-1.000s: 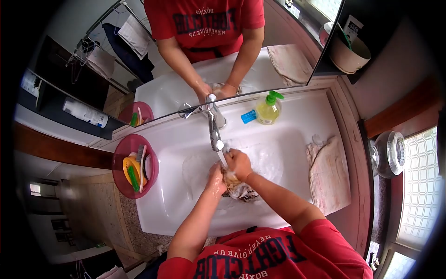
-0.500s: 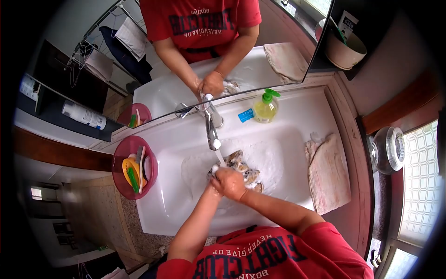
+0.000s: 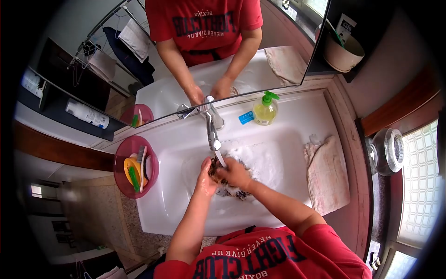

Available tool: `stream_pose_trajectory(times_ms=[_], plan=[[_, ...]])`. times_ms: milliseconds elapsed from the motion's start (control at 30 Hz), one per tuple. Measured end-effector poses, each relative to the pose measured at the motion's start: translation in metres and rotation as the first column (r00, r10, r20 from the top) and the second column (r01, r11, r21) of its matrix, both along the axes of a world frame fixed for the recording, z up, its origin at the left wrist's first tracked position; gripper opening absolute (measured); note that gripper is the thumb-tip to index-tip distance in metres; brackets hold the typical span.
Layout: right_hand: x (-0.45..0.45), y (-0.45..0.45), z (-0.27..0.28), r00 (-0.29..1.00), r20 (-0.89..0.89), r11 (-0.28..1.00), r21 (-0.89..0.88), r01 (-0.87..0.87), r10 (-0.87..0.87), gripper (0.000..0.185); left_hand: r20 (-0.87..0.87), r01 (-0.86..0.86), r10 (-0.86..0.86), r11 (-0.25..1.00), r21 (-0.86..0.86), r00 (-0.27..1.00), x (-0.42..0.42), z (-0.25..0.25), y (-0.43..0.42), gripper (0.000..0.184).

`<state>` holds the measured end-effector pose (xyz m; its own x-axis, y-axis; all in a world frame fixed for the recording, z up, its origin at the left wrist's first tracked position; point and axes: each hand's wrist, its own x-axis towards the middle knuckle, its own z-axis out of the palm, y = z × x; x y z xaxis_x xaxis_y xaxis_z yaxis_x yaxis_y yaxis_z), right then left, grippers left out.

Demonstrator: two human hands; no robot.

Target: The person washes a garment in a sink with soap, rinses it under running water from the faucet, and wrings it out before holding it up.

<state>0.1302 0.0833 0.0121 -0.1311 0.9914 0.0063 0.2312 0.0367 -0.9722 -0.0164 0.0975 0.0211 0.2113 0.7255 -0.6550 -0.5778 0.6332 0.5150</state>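
A wet patterned cloth [image 3: 238,193] in brown, black and white lies bunched in the white sink [image 3: 162,204], with suds around it. My left hand [image 3: 206,180] grips the cloth's left edge, its fingers pointing up toward the tap. Across the upper part of the cloth is my right hand [image 3: 237,175], closed on the fabric and slightly blurred, with its fingertips partly hidden. Water runs from the chrome tap [image 3: 213,132] between my hands onto the cloth.
A soap bottle with a green pump [image 3: 265,111] stands behind the basin beside a blue packet [image 3: 245,117]. A pink bowl of brushes [image 3: 121,181] sits at the left. A pale towel [image 3: 327,176] drapes over the right rim. The mirror [image 3: 186,60] borders the back.
My hands were clasped together over the cloth; now they are apart, the left on its left side. More dark fabric shows lower down, and the cloth has shifted shape.
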Motion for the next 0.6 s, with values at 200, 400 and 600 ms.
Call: stream_pose_trajectory(times_ms=[200,400,600], plan=[[-0.022,-0.022,0.026,0.95,0.278,0.919,0.393,0.026,-0.145,0.018,0.118,0.015,-0.017,1.0,0.021,0.993,0.013,-0.014,-0.001,0.035],[0.022,0.0,0.027,0.962,0.251,0.924,0.382,0.001,-0.105,0.025,0.122,-0.067,0.068,0.998,-0.015,0.99,0.039,-0.034,0.017,0.03],[0.047,-0.015,-0.001,0.968,-0.105,0.884,-0.441,0.159,-0.226,0.034,0.282,-0.248,0.206,0.961,0.125,0.937,0.022,0.012,0.02,0.036]])
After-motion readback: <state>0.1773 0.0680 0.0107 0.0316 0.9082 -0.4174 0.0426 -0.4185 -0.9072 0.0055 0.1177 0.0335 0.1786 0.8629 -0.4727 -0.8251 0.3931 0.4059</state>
